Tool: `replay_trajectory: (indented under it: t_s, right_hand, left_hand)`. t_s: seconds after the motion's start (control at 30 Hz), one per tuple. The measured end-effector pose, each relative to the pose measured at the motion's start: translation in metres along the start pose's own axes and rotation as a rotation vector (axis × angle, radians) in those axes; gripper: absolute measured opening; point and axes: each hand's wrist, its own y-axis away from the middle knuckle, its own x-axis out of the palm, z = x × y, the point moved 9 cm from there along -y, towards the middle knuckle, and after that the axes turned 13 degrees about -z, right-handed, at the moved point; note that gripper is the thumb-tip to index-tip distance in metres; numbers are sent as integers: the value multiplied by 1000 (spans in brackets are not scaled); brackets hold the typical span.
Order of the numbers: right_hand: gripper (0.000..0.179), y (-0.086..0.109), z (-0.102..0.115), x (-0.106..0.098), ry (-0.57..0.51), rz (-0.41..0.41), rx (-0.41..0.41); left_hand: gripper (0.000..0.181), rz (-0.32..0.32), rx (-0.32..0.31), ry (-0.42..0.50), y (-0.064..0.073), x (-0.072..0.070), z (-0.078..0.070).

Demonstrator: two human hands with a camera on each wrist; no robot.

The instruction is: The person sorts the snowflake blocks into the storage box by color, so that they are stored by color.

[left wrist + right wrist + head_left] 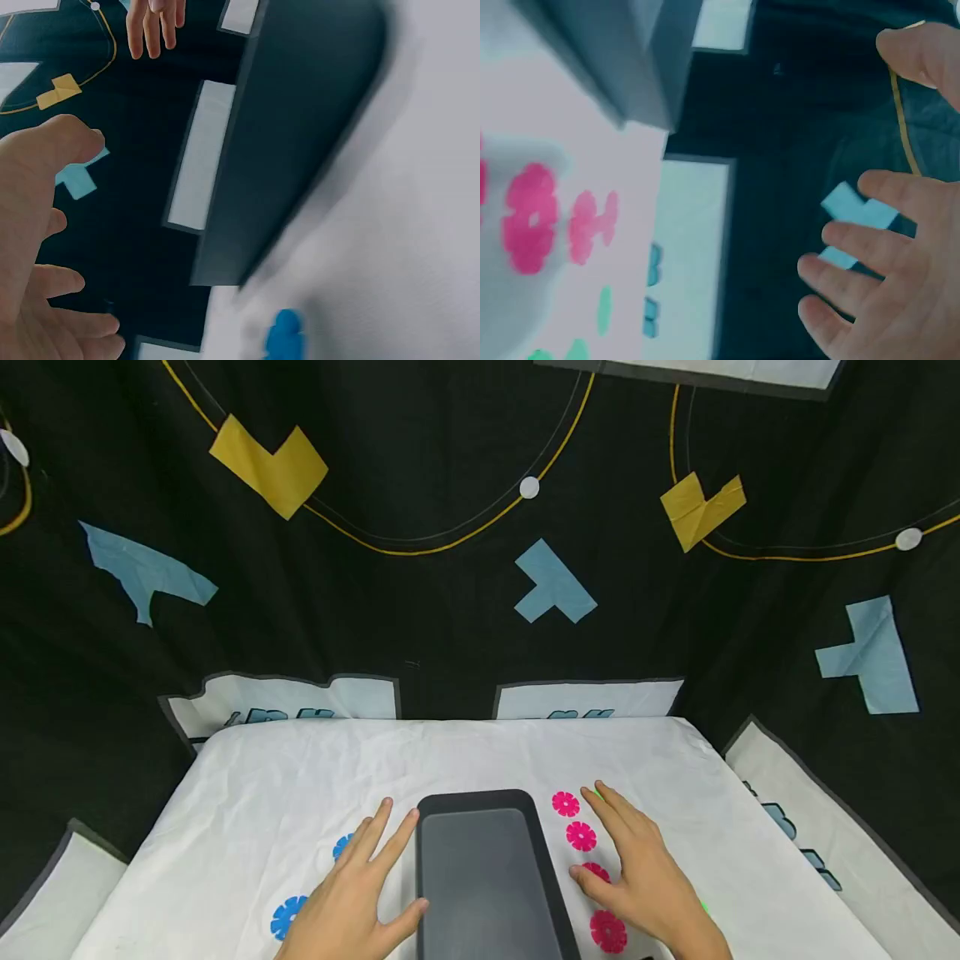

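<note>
Tray seemingly divides blue discs from pink ones at its edges; our left hand, right hand spread, empty.

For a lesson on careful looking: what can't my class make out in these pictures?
Tray: head view, near end cut off by the bottom edge.
Blue pieces: head view, partly hidden behind the left grip.
Green pieces: head view, right grip hides all but slivers.
Blue shape: left wrist view, blurred and cut by the bottom edge.
</note>
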Motion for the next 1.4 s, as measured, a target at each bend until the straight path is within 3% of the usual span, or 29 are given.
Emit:
replay_trajectory:
  t_s: [0.23, 0.5, 0.7, 0.9, 1.3, 1.4]
  right_hand:
    - [84, -2, -30, 17, -99, 67, 56]
    - [75, -6, -66, 46, -106, 172, 95]
    - [67, -11, -86, 67, -26, 258, 148]
    - [59, -15, -88, 88, 16, 338, 149]
    - [46, -21, -89, 100, 14, 366, 227]
    - [42, -20, -87, 102, 22, 349, 206]
  left_hand:
    - [97, 132, -87, 120, 10, 25, 6]
    - [92, 246, -168, 191, 26, 44, 13]
    - [82, 261, -160, 184, 30, 49, 14]
    - [75, 267, -141, 173, 33, 51, 14]
    - [76, 253, -130, 201, 34, 51, 13]
    - [77, 264, -131, 214, 35, 53, 13]
